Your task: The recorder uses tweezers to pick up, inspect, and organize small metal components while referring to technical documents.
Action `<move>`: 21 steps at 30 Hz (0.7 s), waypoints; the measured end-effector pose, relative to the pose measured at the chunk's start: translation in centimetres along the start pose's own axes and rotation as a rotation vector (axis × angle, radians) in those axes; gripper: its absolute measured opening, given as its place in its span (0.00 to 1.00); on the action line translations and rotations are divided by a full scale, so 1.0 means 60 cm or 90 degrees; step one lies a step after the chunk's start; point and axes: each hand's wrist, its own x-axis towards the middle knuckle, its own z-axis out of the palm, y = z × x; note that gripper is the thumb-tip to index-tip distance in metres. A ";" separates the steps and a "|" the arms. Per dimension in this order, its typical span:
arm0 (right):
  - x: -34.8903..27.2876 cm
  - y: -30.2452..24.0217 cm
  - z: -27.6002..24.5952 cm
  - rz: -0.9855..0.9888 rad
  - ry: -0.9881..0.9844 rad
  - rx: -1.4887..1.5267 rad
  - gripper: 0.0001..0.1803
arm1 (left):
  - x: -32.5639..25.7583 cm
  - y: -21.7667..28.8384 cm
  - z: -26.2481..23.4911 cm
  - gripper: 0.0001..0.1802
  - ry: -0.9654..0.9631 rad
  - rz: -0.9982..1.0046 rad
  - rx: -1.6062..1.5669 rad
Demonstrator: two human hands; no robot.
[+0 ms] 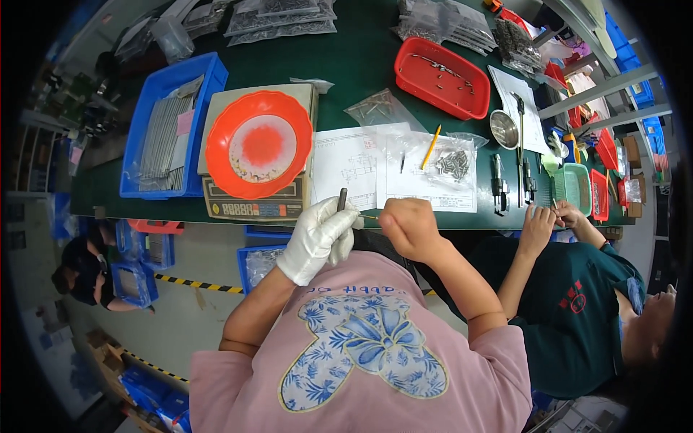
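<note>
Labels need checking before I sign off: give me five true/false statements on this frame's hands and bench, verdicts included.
1. The right hand is gloved. False: it is bare.
2. The left hand holds a short dark rod. True.
3. The orange bowl sits on the scale. True.
4. The yellow pencil lies in the red tray. False: it lies on a paper sheet.
5. The blue bin on the bench stands to the right of the scale. False: it stands to the left.
</note>
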 end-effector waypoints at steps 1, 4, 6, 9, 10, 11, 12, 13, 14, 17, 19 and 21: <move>0.000 0.000 0.000 0.000 0.000 -0.001 0.05 | 0.000 0.000 0.001 0.13 0.005 0.020 0.012; 0.008 -0.007 0.000 0.023 0.003 0.072 0.05 | -0.001 -0.003 -0.003 0.14 0.037 -0.001 -0.021; 0.021 -0.019 -0.005 -0.042 0.059 -0.152 0.05 | -0.001 -0.002 -0.005 0.14 0.031 -0.007 -0.016; 0.014 -0.008 -0.006 -0.067 -0.003 -0.150 0.09 | 0.002 0.002 -0.004 0.14 0.011 -0.009 -0.009; 0.010 -0.004 0.000 -0.066 -0.003 -0.150 0.09 | 0.003 0.003 -0.003 0.13 -0.001 -0.005 -0.008; 0.006 -0.004 0.009 0.021 0.017 0.022 0.10 | 0.004 -0.001 -0.002 0.13 -0.002 -0.003 -0.007; 0.002 -0.007 0.014 0.108 0.036 0.194 0.10 | 0.005 -0.010 0.000 0.13 0.020 0.062 0.034; -0.002 -0.015 0.015 0.317 -0.010 0.472 0.11 | 0.005 -0.014 0.001 0.13 0.041 0.126 0.075; 0.001 -0.015 0.013 0.318 -0.009 0.473 0.11 | 0.006 -0.011 0.000 0.13 0.041 0.125 0.076; 0.014 -0.011 0.005 0.343 -0.057 0.419 0.10 | 0.007 0.000 -0.009 0.14 0.057 0.055 0.057; 0.023 -0.010 0.000 -0.040 -0.027 -0.203 0.09 | 0.009 -0.001 -0.018 0.14 0.013 -0.022 -0.036; 0.019 0.000 0.001 -0.097 -0.011 -0.195 0.09 | 0.007 0.003 -0.015 0.14 -0.009 -0.046 -0.015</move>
